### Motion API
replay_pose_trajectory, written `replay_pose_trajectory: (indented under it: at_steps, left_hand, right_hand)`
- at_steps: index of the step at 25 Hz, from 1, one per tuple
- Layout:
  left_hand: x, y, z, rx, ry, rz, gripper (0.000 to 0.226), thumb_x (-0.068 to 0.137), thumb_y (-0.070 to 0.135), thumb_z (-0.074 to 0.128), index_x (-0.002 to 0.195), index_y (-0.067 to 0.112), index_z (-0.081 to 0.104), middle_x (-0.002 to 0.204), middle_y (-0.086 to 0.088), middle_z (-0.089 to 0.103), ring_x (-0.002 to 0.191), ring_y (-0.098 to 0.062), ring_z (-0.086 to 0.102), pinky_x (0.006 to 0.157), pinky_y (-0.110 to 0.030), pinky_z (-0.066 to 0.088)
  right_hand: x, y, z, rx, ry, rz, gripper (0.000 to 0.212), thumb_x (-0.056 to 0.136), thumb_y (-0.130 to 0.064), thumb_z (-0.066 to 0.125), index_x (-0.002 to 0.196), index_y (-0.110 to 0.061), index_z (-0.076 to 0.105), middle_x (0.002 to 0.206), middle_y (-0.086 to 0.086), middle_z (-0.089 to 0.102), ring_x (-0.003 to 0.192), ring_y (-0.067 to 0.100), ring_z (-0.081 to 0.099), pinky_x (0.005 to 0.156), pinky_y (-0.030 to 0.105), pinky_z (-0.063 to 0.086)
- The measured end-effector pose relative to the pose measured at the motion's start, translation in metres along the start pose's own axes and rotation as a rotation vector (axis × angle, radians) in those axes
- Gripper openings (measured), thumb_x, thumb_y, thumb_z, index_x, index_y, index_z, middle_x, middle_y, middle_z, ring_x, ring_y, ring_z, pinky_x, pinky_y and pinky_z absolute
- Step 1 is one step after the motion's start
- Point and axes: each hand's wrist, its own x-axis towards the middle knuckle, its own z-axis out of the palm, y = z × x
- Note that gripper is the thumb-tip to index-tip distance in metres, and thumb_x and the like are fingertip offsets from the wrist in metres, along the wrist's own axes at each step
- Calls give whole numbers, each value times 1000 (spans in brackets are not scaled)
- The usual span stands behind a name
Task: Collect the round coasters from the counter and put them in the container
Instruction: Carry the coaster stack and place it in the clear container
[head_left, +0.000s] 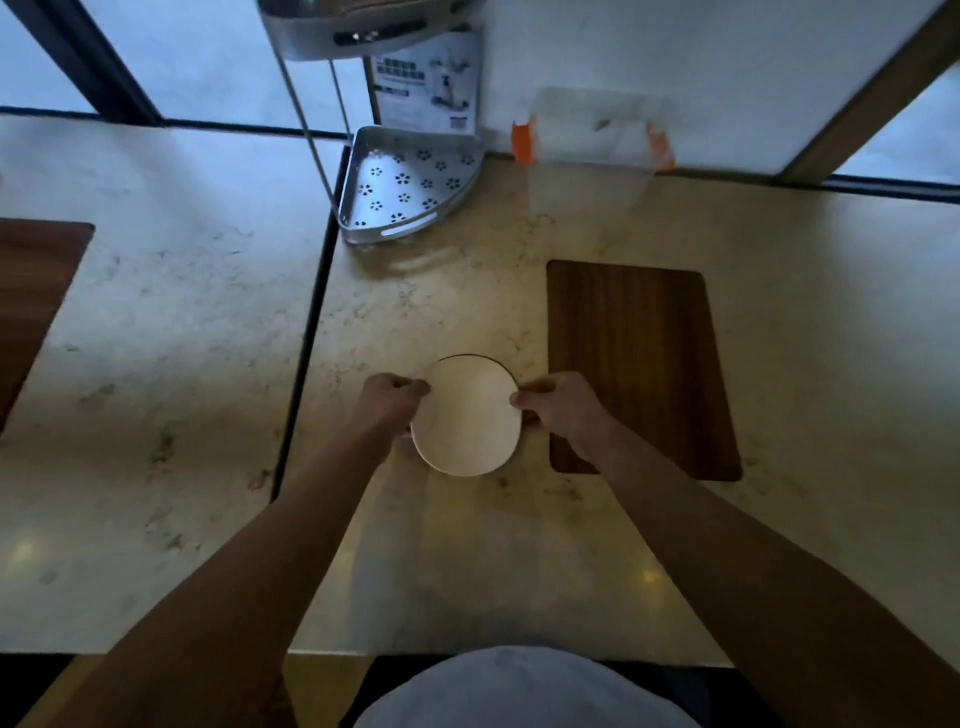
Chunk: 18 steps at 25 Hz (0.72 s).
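A stack of round cream coasters (467, 415) sits at the middle of the marble counter (467, 291); a dark edge shows behind the top one. My left hand (392, 402) pinches the stack's left rim and my right hand (558, 410) pinches its right rim. A clear plastic container (592, 130) with orange clips stands at the back against the wall, well beyond the hands.
A dark wooden board (639, 364) lies just right of the coasters. A metal corner rack (405, 187) with flower-shaped holes stands at the back left, a printed card behind it. A black seam runs down the counter on the left.
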Motion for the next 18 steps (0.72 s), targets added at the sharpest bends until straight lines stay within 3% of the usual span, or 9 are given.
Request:
replay_pose_trajectory:
  at_steps: [5,9,18]
  left_hand:
    - [9,70,55,20,-67,90,16,85,20,65,94,6,69,89,-13,67,76,-27,65,57,-32,54]
    - [29,126,90,21,-105,116,6,84,17,66,84,12,68,87,-12,70,75,-26,68,50,-30,54]
    - [79,240,119,-29,-108,238,12,87,14,65,96,7,65,94,-15,69,82,-29,68,63,-40,60]
  right_hand:
    - [13,-21,-76,38,57,-60,23,84,-10,71,103,0,67,103,12,69,91,21,68,68,29,60]
    - [37,-44,-131,51,101,-111,7,83,-10,71,88,-8,68,98,8,70,85,17,69,57,23,57]
    - [109,-132,-207,9,162,-288,8,80,-15,74,85,-9,72,86,7,73,76,16,72,66,31,61]
